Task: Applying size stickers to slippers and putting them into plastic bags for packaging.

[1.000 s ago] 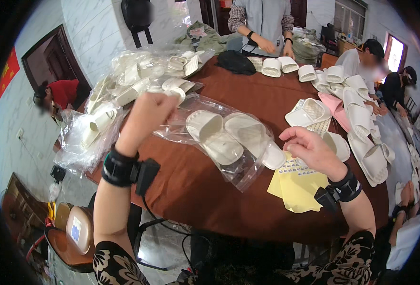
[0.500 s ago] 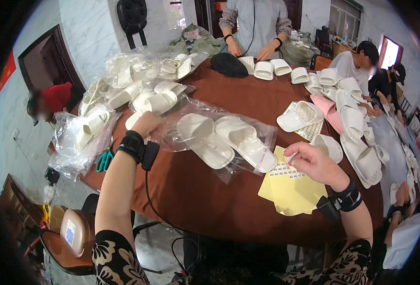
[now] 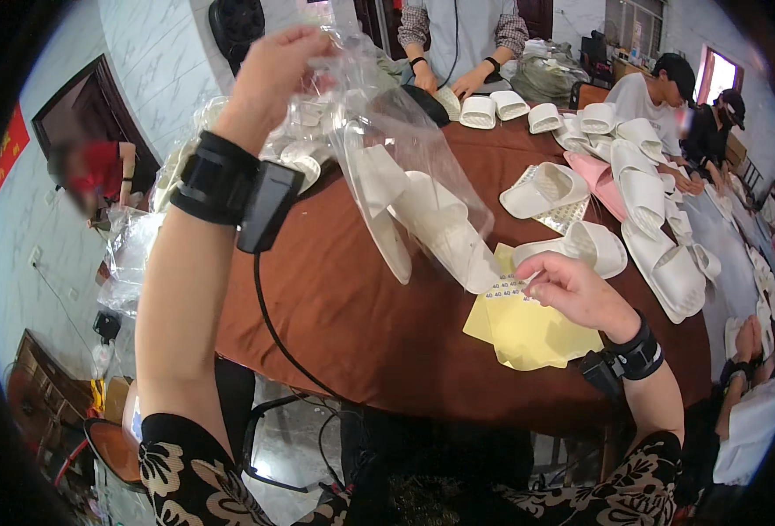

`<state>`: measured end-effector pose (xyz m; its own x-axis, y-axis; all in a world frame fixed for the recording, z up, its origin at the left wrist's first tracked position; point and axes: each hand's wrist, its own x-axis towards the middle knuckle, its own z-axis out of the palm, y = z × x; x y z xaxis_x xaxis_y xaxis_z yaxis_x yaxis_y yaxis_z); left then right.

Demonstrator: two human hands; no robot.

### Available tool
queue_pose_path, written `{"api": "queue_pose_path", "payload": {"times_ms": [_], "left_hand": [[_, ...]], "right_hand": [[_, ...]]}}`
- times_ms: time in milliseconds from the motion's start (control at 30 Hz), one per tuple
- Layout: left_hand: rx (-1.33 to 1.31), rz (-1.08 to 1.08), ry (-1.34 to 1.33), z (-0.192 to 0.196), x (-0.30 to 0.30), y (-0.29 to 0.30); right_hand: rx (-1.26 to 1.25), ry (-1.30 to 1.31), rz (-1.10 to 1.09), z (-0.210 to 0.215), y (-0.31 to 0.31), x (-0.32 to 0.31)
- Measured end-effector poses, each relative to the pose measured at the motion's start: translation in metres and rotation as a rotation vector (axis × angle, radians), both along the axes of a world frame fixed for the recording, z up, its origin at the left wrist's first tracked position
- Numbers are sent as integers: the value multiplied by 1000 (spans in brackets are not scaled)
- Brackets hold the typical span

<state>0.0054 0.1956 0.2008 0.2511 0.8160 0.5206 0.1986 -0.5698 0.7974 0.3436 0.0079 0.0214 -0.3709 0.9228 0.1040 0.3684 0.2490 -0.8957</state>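
My left hand [image 3: 278, 74] is raised and closed on the top of a clear plastic bag [image 3: 366, 96]. The bag hangs tilted over the table, with a pair of white slippers [image 3: 444, 237] in its lower part. Lower down, my right hand [image 3: 576, 294] has its thumb and index finger pinched together over yellow label sheets [image 3: 536, 337] with small printed white stickers. Whatever is between those fingertips is too small to make out. The bag's lower corner is close to the sheets and my right fingertips.
White slippers [image 3: 642, 197] and a pink slipper [image 3: 593, 175] line the right side of the brown-covered table [image 3: 344, 351]. More bagged slippers lie at the far left, partly behind my left arm. A person [image 3: 458, 35] works across the table; others sit at right. A cable hangs from my left wrist.
My left hand has risen up and away, lifting the bag's top so the bag of slippers now hangs tilted. My right hand has barely moved.
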Motion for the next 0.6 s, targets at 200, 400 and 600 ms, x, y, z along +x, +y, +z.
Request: {"api": "queue_pose_path", "payload": {"times_ms": [200, 400, 600], "left_hand": [[147, 75, -193, 49, -47, 8], [237, 240, -268, 46, -98, -17], [192, 412, -486, 0, -189, -24]], "right_hand": [[-6, 32, -26, 7, -11, 3], [59, 62, -40, 16, -7, -6], [127, -35, -6, 33, 5, -43]]}}
